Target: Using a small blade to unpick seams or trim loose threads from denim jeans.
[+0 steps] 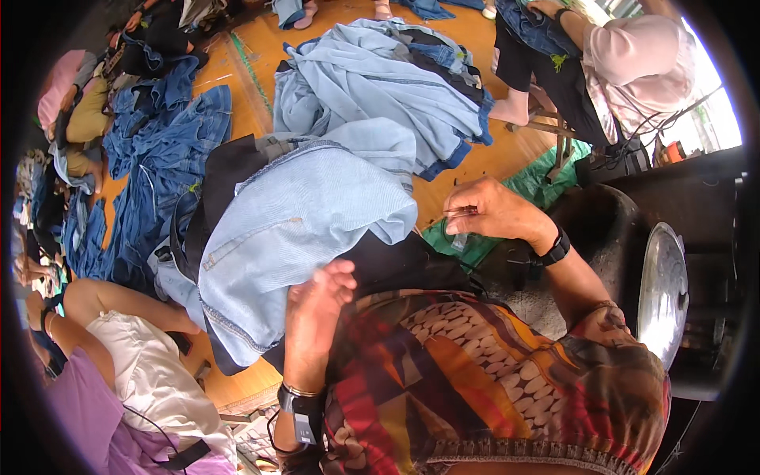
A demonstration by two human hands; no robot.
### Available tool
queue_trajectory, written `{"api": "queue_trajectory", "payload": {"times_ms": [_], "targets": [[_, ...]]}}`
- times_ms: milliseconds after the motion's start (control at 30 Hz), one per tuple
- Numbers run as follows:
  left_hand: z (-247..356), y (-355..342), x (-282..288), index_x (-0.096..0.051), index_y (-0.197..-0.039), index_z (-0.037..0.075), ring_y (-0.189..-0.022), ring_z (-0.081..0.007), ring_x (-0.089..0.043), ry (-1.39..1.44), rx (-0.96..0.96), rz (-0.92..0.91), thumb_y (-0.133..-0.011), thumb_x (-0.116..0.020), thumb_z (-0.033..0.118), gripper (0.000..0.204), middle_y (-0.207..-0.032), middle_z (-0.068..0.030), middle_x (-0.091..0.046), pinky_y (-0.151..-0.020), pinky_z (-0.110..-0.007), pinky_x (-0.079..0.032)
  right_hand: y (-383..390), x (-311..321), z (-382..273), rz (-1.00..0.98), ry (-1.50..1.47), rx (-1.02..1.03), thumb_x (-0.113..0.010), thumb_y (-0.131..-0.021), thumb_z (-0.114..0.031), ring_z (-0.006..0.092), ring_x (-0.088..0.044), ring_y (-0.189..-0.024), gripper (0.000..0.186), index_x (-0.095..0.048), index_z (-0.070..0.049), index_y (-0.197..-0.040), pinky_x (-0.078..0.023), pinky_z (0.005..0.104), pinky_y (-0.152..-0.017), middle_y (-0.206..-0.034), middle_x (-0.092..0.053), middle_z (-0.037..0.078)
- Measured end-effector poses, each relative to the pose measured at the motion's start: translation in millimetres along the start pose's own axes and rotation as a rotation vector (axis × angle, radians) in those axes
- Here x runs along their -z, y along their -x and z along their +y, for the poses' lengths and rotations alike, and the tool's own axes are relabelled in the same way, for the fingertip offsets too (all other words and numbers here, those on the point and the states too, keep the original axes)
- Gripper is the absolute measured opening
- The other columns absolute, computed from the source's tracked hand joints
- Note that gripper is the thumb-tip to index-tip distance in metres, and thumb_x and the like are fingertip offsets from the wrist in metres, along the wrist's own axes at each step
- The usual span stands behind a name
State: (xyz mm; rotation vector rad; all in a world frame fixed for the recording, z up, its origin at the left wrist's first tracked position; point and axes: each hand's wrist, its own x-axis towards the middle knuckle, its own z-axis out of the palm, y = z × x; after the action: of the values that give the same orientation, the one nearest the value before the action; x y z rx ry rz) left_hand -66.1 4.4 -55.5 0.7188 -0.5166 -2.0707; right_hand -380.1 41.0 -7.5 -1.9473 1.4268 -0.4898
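Note:
Light-blue denim jeans point(309, 210) lie draped across my lap, inside-out seams showing along their edges. My left hand point(321, 297) is raised at the near edge of the denim, slightly blurred. Its fingers are loosely bent and apart, and no cloth shows between them. To the right of the jeans, my right hand point(495, 210) is closed around small thread snips point(461, 211), their slim reddish metal end showing between thumb and fingers. Dark fabric point(396, 265) covers my lap between the two hands.
A heap of light-blue jeans point(356, 87) lies ahead on the orange floor point(253, 79). Darker jeans point(150, 198) are piled at left. Several people sit around, one point(158, 372) close at left. A dark pot point(594, 229) and a metal lid point(663, 293) stand at right.

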Motion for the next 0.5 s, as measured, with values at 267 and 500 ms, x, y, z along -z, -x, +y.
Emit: {"api": "queue_trajectory", "payload": {"times_ms": [267,500], "targets": [[45,88,3,-0.060,-0.101,0.000,-0.063,-0.0118,-0.055,-0.670,-0.387,0.301,-0.085,-0.066,0.018,0.025,-0.078,-0.0076,-0.063,-0.061,-0.022,-0.043,-25,-26,-10,0.534,-0.450,-0.054,-0.073,-0.074,-0.002,0.0010,-0.037,-0.058,0.027,-0.059,-0.004,-0.097,-0.031,0.0181,-0.052,-0.066,-0.046,-0.006],[35,115,74,-0.053,-0.118,0.001,-0.094,-0.0125,-0.052,-0.816,-0.744,0.789,-0.077,-0.069,0.002,0.045,-0.115,-0.0052,-0.054,-0.084,-0.025,-0.041,-55,-40,-19,0.448,-0.341,-0.017,-0.077,-0.071,-0.006,0.0033,-0.030,-0.056,0.035,-0.060,-0.005,-0.101,-0.028,0.0192,-0.051,-0.063,-0.037,-0.007]]}}
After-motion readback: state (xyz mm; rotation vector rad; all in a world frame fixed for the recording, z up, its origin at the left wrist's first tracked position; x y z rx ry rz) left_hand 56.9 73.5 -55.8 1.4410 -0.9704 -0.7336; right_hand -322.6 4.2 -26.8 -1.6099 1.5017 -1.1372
